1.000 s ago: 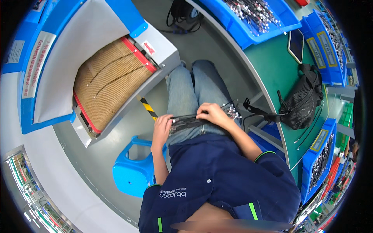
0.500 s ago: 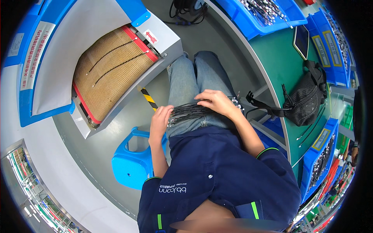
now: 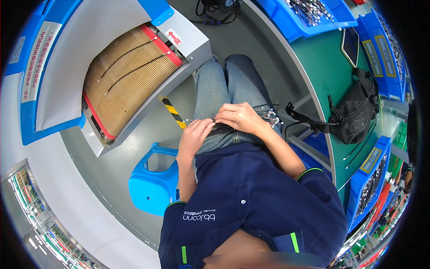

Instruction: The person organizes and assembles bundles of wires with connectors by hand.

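Observation:
A bundle of thin black cables lies across my lap, its white and silver connector ends fanned out on the right. My left hand is closed in a pinch over the left part of the bundle. My right hand is also pinched, its fingertips nearly touching the left ones. Both seem to hold a black cable, with a small end sticking out past my left fingers. My palms hide much of the bundle. Two more black cables lie apart on a brown mesh conveyor belt ahead to the left.
A blue plastic stool stands left of me. On the right, a green-topped table carries a black mesh bag, a tablet and blue bins of cables. The grey conveyor housing juts out near my knees.
My left hand has moved right and my right hand slightly left, so the fingertips now come together over the bundle. The two cables on the belt have shifted slightly left.

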Demonstrator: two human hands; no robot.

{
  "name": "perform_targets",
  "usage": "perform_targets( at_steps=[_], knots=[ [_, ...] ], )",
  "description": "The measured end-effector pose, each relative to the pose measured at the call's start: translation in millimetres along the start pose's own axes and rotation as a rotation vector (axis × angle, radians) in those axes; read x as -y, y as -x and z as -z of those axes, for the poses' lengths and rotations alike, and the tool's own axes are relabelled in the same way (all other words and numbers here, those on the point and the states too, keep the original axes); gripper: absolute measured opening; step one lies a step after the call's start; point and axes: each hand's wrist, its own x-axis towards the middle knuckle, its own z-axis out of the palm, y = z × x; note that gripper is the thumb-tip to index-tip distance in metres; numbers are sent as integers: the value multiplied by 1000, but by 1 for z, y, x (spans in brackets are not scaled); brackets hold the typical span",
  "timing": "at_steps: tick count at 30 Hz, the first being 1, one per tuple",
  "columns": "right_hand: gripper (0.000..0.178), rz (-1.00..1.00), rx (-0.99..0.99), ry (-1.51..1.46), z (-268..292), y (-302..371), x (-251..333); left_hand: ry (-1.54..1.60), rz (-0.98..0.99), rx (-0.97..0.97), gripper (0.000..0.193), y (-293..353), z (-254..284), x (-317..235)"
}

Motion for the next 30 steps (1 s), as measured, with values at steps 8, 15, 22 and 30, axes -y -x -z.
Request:
perform_targets(
  at_steps=[8,15,22,30],
  knots=[
    [10,-73,18,-64,-5,2,-8,-120,-212,-200,16,-9,-9,1],
    [11,-186,26,-241,5,7,-16,-90,-159,-222,17,-4,-13,8],
    [10,-185,33,-235,8,10,-20,-77,-189,-248,17,-10,-17,5],
    [14,-345,109,-48,50,25,-46,-213,-50,-311,15,3,8,29]
  ],
)
